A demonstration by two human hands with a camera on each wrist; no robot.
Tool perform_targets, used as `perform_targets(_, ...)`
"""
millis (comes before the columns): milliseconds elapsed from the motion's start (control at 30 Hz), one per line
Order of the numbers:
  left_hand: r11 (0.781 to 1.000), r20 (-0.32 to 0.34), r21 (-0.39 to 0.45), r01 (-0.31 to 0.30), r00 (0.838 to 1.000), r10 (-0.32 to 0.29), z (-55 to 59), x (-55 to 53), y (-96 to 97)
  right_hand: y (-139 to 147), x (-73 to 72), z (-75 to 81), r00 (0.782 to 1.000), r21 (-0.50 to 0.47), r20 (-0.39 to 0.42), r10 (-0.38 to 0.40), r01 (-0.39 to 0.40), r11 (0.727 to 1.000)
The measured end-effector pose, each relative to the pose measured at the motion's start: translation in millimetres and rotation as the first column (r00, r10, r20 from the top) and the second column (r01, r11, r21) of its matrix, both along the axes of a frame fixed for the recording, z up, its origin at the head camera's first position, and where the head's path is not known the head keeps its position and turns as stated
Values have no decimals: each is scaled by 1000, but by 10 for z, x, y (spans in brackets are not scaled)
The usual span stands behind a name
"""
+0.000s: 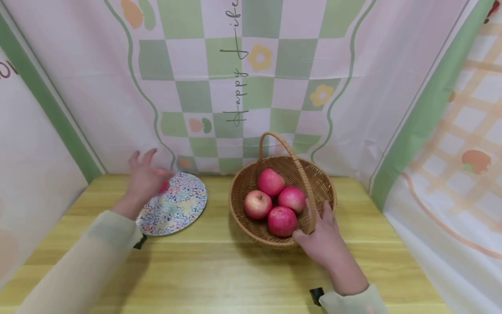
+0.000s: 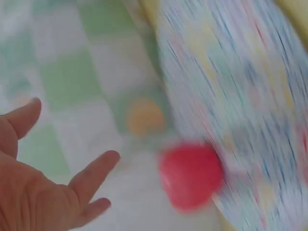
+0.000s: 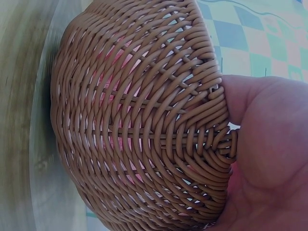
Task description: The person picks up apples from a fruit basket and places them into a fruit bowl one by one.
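Observation:
My left hand (image 1: 143,181) is over the left side of a round patterned board (image 1: 182,205), fingers spread, holding nothing. Just beside it a red apple (image 2: 190,175) appears at the board's edge, mostly behind the hand in the head view. A gap separates the fingers from the apple in the left wrist view. With my right hand (image 1: 323,240) I grip the near right rim of a wicker basket (image 3: 144,120), at the foot of its arched handle (image 1: 288,148). Several red apples (image 1: 282,221) lie inside the basket.
Basket and board stand on a yellow wood-grain table (image 1: 204,274). Behind them hangs a checked green and white cloth (image 1: 223,96) with lettering. More printed cloth encloses the left and right sides.

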State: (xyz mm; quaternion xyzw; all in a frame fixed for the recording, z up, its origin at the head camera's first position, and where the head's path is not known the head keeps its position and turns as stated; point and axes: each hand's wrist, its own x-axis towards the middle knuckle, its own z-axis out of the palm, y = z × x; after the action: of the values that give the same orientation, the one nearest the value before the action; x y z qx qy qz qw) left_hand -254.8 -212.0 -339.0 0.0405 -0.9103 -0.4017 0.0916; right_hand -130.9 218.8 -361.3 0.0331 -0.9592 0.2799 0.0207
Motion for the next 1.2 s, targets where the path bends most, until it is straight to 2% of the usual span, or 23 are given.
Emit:
perform_targets(100, 993, -42, 17, 118, 992, -117, 64, 153, 355, 7, 10, 5, 1000, -4, -12, 0, 0, 1000)
perform_targets(167, 977, -77, 54, 207, 976, -203, 60, 245, 586, 7, 19, 2, 1000, -13, -15, -3, 3, 1000)
perform_targets(233, 949, -112, 72, 308, 948, -299, 30, 325, 807, 2, 26, -1, 1000, -19, -21, -5, 5, 1000)
perform_targets(300, 906, -144, 115, 408, 909, -391, -19, 375, 1008, -6, 35, -5, 1000, -15, -26, -8, 7, 1000)
perform_targets(367, 866, -162, 147, 478, 875, -456, -84, 411, 1193, -9, 45, -10, 999, -6, -37, -9, 9, 1000)
perform_targets(467, 809, -184, 219, 546, 837, -515, -193, 418, 1412, -16, 63, -24, 999, 5, -53, -8, 8, 1000)
perform_targets(500, 798, -190, 222, 560, 828, -528, -225, 413, 1470, -21, 70, -29, 998, 5, -56, -8, 9, 1000)
perform_targets(567, 790, -203, 192, 582, 812, -548, -282, 389, 1564, -33, 82, -41, 998, 2, -63, -9, 9, 1000)
perform_targets(633, 792, -205, 123, 598, 796, -569, -315, 364, 1639, -46, 97, -49, 998, -3, -67, -8, 8, 1000)
perform_targets(733, 805, -162, 4, 594, 794, -585, -346, 330, 1728, -56, 109, -58, 997, -4, -82, -1, 1, 1000)
perform_targets(767, 803, -147, -16, 596, 793, -591, -352, 322, 1754, -55, 112, -60, 996, -5, -87, 1, -2, 1000)
perform_targets(967, 808, -56, -101, 580, 808, -587, -344, 293, 1874, -27, 112, -69, 995, -11, -100, 10, -11, 1000)
perform_targets(1100, 808, 23, -103, 580, 813, -581, -334, 300, 1919, -48, 99, -57, 995, -6, -100, 24, -25, 1000)
perform_targets(1200, 805, 79, -79, 588, 809, -583, -364, 301, 1934, -84, 99, -46, 994, 10, -108, 35, -35, 999)
